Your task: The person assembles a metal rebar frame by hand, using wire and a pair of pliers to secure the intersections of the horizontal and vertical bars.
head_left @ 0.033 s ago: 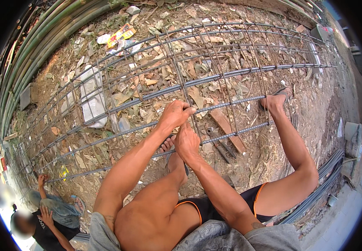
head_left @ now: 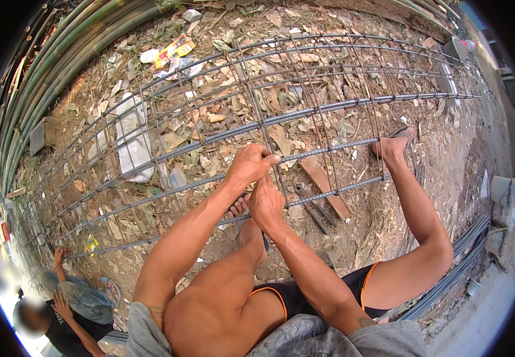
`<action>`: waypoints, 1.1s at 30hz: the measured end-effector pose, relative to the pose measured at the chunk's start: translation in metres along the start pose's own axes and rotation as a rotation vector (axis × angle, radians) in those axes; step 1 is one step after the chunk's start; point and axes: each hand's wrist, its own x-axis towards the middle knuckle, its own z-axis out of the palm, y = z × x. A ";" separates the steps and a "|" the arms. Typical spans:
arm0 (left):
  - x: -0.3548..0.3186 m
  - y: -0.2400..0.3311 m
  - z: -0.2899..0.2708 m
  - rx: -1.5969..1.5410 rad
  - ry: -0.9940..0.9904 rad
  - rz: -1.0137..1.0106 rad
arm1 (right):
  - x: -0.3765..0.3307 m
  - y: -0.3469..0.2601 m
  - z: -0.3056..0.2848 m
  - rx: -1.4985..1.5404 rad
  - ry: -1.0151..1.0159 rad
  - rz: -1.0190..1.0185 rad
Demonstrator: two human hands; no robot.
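A long rebar cage [head_left: 329, 107] of grey ribbed bars and thin stirrups lies on leaf-strewn ground. My left hand [head_left: 250, 166] is closed around a thin stirrup [head_left: 278, 178] where it crosses a long bar. Touching it just below, my right hand [head_left: 264, 203] is a fist on the same stirrup; whatever small thing may be inside the fist is hidden. My left foot [head_left: 240, 208] rests against a lower bar beneath the hands. My right foot [head_left: 391, 147], in a sandal, presses on a bar to the right.
Another person [head_left: 61, 309] crouches at the lower left with a hand [head_left: 60, 256] on the cage. Bamboo poles [head_left: 43, 65] line the upper left. A white sack [head_left: 129, 143] and a wood plank [head_left: 326, 178] lie under the cage. Loose rebar [head_left: 459, 262] lies at the right.
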 end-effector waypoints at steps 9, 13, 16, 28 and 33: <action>0.019 -0.012 0.001 0.087 -0.290 -0.062 | -0.001 0.005 0.009 0.055 -0.023 -0.025; 0.015 0.000 0.010 0.094 -0.245 -0.098 | 0.000 0.022 0.008 0.170 0.066 -0.139; -0.001 0.003 0.014 0.018 -0.108 -0.179 | -0.014 0.005 -0.056 0.124 -0.124 -0.287; -0.022 0.014 0.019 -0.081 0.267 -0.179 | 0.148 -0.064 -0.113 -0.740 -0.505 -0.424; -0.028 0.007 0.025 -0.066 0.333 -0.082 | 0.157 -0.089 -0.107 -0.879 -0.788 -0.332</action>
